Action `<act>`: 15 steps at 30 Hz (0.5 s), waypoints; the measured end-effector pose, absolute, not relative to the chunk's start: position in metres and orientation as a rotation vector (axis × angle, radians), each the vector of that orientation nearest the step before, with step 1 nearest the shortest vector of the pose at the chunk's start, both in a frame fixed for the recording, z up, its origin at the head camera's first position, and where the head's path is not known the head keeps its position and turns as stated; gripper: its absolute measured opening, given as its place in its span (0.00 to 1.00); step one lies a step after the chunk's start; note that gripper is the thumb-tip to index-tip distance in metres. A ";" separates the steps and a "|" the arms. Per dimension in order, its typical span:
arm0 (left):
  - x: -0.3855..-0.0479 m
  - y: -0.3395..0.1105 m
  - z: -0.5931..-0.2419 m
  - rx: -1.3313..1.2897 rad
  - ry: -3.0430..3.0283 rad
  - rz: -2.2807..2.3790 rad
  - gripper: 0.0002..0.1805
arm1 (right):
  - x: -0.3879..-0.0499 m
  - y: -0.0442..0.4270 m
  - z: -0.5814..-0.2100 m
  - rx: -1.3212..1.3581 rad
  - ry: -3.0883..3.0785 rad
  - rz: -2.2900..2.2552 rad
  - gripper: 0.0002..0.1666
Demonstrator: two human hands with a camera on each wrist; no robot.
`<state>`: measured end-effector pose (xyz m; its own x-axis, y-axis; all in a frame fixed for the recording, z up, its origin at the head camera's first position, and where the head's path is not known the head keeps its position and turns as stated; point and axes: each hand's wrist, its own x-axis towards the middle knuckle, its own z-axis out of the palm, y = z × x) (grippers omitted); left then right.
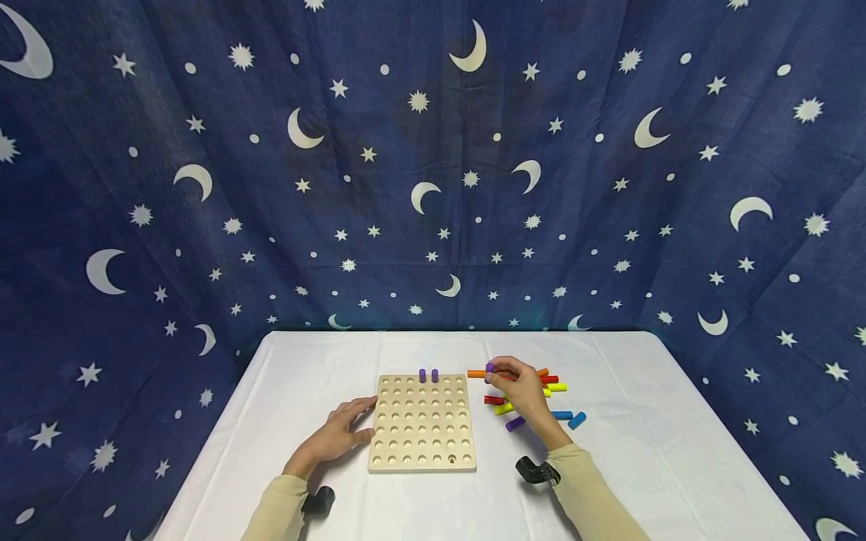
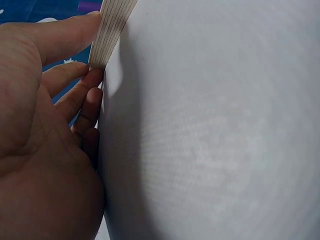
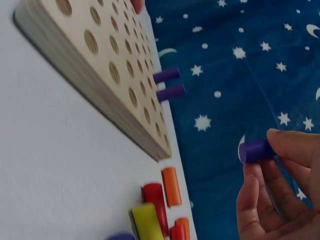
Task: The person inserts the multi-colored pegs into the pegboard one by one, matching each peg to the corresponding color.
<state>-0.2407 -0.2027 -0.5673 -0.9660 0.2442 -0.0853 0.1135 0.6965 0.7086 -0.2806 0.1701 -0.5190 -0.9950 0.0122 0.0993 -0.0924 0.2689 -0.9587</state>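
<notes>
Here's the left hand (image 1: 336,434), thumb and fingers spread, touching the wooden board's (image 1: 422,467) left edge, while farther out the right hand (image 1: 524,388) pinches a purple peg (image 1: 489,368) off the far right corner: probably light, stiff, slightly slippery, best gripped round its sides near the top.

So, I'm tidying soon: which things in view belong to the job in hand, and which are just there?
Belong to it:
wooden board, left hand touching its edge
purple peg pinched in right hand
two upright purple pegs
loose coloured pegs, probably

Just there:
starry blue backdrop
white tabletop
black wrist devices
</notes>
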 end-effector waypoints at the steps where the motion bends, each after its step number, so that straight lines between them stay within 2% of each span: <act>1: -0.241 -0.203 -0.567 0.291 2.732 1.120 0.36 | -0.279 0.168 -0.519 0.086 -2.430 1.857 0.16; 15: -0.240 -0.204 -0.566 0.292 2.728 1.113 0.36 | -0.286 0.132 -0.532 0.153 -2.405 1.833 0.13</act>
<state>-0.2396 -0.2036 -0.5660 -0.9644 0.2479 -0.0923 0.1125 0.7002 0.7050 -0.2858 0.1324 -0.5325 -0.9884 -0.0114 0.1513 -0.1489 0.2642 -0.9529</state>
